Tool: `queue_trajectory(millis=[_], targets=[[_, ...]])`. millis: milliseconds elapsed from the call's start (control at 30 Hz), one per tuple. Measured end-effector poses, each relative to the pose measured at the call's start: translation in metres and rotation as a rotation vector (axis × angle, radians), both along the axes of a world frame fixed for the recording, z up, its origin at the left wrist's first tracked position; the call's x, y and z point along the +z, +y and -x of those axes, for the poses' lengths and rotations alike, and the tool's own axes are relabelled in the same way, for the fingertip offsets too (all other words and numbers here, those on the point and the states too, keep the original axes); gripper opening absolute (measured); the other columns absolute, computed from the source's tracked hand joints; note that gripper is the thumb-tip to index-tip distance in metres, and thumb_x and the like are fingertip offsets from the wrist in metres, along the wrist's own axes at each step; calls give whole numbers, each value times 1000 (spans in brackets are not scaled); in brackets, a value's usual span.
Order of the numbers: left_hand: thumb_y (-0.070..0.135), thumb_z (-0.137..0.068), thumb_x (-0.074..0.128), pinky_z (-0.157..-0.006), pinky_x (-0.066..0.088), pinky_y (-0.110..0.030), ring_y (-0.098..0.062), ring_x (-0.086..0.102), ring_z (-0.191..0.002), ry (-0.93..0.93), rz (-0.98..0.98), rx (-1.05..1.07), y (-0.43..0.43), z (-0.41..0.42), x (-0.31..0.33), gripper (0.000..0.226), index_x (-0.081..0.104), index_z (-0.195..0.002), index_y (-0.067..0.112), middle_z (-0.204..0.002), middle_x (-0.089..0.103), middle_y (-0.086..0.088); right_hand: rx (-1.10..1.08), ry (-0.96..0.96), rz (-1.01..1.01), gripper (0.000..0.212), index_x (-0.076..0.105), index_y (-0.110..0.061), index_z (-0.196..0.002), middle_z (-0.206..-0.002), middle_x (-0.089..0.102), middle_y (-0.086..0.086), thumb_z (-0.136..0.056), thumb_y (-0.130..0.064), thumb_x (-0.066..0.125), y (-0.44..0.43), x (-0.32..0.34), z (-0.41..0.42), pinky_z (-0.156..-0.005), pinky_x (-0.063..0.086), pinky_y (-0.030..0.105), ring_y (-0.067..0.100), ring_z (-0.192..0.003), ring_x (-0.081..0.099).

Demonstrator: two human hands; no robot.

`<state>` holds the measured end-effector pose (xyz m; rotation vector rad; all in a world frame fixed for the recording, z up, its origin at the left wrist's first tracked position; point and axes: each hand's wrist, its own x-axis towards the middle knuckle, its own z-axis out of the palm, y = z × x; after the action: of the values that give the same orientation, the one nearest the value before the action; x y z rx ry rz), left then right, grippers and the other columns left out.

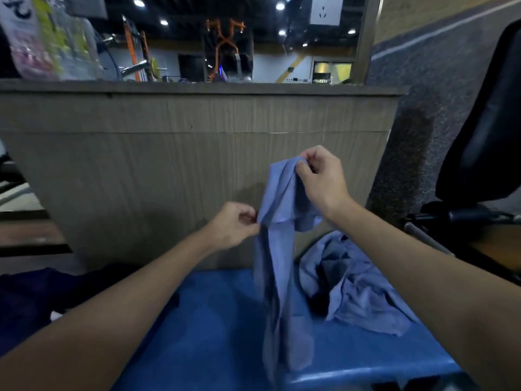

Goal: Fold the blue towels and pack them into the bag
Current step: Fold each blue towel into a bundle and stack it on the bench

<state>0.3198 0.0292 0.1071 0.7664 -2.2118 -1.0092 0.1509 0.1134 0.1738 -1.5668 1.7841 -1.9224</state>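
I hold the blue towel [277, 249] pinched at its top by my right hand [321, 179] and at a lower edge by the fingers [248, 218] of my left hand [234, 224], so it hangs straight over the worktop [220, 320] for folding, beside the crumpled pile [358, 286].

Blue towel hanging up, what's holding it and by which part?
The blue towel: right hand pinches its top; left hand pinches a side edge lower down.

The lower end of the hanging blue towel [277, 292] is blurred, the right forearm [423, 266] covers part of the crumpled towel pile [363, 294], and the blurred package [50, 38] at top left, perhaps plastic-wrapped, is cut by the edge.
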Motion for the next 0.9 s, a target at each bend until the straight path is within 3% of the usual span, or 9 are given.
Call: queue_trajectory(millis=[267,367,400,467,567,633,700,767,900], targets=[[1,-92,60,-62,38,-26,-18,51,-69,69,-125,208,-22,10,-63,13,62,-90,-11,-74,62,-16,-49,-73,-208,15,55,-17,-80,-72,59,-4,-93,-9,55,-38,-64,34,-69,46,24,9,-68,54],[3,-92,60,-60,41,-24,-15,54,-67,36,-135,286,-37,11,-91,9,64,-86,-2,-71,63,-12,-158,-3,-547,6,57,-24,-96,-95,65,2,-90,-26,59,-54,-113,56,-93,46,48,27,-97,62],[3,-91,60,-62,44,-25,-16,56,-69,16,-160,314,-43,10,-106,9,65,-85,2,-73,65,-12,-179,35,-673,23,57,-22,-112,-108,65,6,-89,-27,59,-56,-130,59,-97,44,51,31,-106,59],[2,-90,61,-71,48,-27,-19,61,-79,-37,-221,366,-52,5,-138,8,68,-91,3,-82,68,-13,-116,73,-822,41,49,-11,-129,-122,59,15,-89,-18,60,-52,-163,56,-99,44,43,33,-112,56],[1,-88,63,-75,45,-20,-20,62,-89,-178,-233,408,-59,-11,-187,14,68,-100,-3,-93,67,-12,47,51,-970,42,48,-7,-130,-113,57,13,-91,-14,61,-44,-215,41,-87,41,29,23,-99,53],[4,-89,64,-78,45,-23,-19,61,-90,-241,-272,417,-63,-20,-212,10,68,-98,-1,-93,66,-9,101,54,-1031,30,52,-13,-119,-102,52,4,-90,-17,61,-44,-244,31,-87,44,29,16,-93,49],[13,-89,68,-69,41,-24,-18,56,-78,-290,-310,419,-68,-26,-231,15,61,-76,9,-75,58,-4,84,73,-1083,7,53,-16,-87,-82,52,4,-89,-13,59,-44,-267,22,-73,47,32,19,-78,51],[25,-86,72,-56,31,-24,-16,46,-60,-348,-356,426,-71,-28,-247,45,40,-56,14,-54,42,1,94,90,-1130,35,41,-13,-58,-57,42,5,-89,-7,55,-45,-289,18,-53,37,31,20,-56,42],[31,-80,78,-45,27,-23,-5,33,-35,-450,-367,376,-76,-26,-267,63,31,-41,17,-31,31,10,78,134,-1204,37,41,-7,-55,-51,40,4,-85,-12,62,-43,-318,9,-46,28,28,16,-48,39]])
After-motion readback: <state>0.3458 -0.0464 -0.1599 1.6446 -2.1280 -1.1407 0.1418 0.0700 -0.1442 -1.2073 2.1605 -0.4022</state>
